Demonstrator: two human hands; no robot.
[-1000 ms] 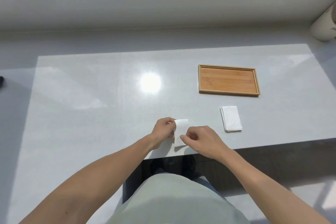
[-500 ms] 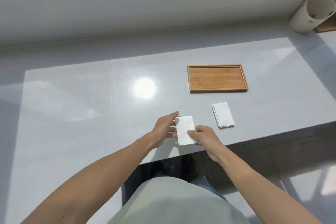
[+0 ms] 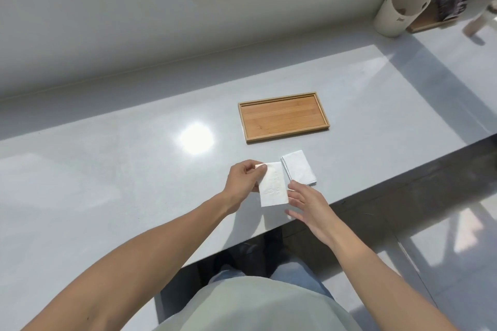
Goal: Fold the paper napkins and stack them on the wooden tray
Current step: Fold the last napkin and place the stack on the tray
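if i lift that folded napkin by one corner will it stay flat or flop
Probably flops: the folded napkin looks thin and soft, pinched at its top corner by the left hand. Likely very light, so it may drift. The open right hand beside it could steady the loose end.

Bright sunlight, countertop (image 3: 134, 196) glare

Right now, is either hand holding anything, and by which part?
The left hand pinches the folded napkin at its far left corner. The right hand is open beside it, holding nothing.
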